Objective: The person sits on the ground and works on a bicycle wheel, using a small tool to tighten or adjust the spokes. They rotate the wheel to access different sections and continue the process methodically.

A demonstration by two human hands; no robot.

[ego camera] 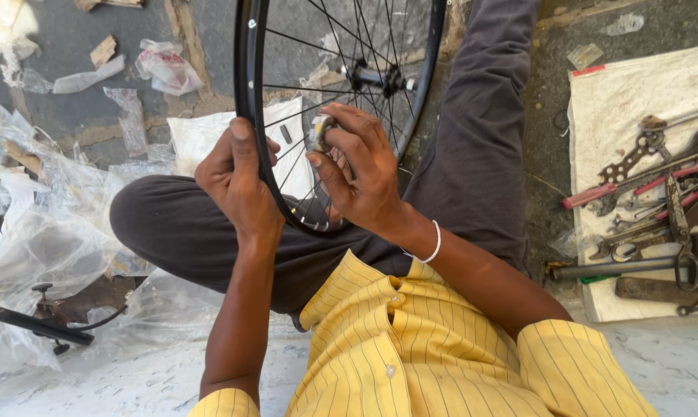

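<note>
A person in a yellow striped shirt sits cross-legged on the ground, a black bicycle wheel standing upright between the knees, its lower rim resting against the dark trousers. The left hand wraps the near-left part of the rim, its grip pressed closed around the rim with the thumb lying along the outer edge. The right hand, with a white band at the wrist, sits just inside the rim among the thin spokes, its fingers and thumb pinching a small round metal tool against a spoke close to the rim. The hub sits above that hand, near the wheel's centre.

The ground is rough grey concrete with worn tan patches. To the left of the wheel lies a heap of crumpled clear plastic wrapping, with scraps of cardboard beyond it and a black metal part in the near corner. A flat white packet lies just behind the left hand. Well to the right of the wheel, a white cloth is spread on the ground, carrying spanners, red-handled pliers and other rusty hand tools.
</note>
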